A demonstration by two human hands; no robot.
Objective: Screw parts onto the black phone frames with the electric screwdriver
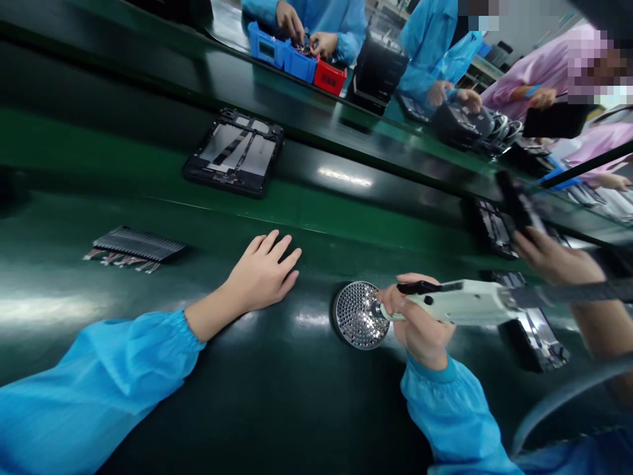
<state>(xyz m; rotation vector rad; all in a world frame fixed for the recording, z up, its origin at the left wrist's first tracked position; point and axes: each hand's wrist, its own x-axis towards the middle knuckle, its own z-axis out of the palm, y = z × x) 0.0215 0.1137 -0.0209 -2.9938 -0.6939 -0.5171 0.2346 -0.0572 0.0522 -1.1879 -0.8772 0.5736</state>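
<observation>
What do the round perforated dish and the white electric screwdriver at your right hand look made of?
The round perforated dish looks like metal, perhaps steel or aluminium: its rim and surface give bright, silvery glints. The white electric screwdriver, gripped in the right hand, looks like moulded plastic: a smooth, off-white, satin body without metallic shine, though the look cannot confirm either.

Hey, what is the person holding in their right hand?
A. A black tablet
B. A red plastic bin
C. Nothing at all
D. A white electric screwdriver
D. The right hand is wrapped around the white electric screwdriver, and its tip is at the round perforated metal dish.
</observation>
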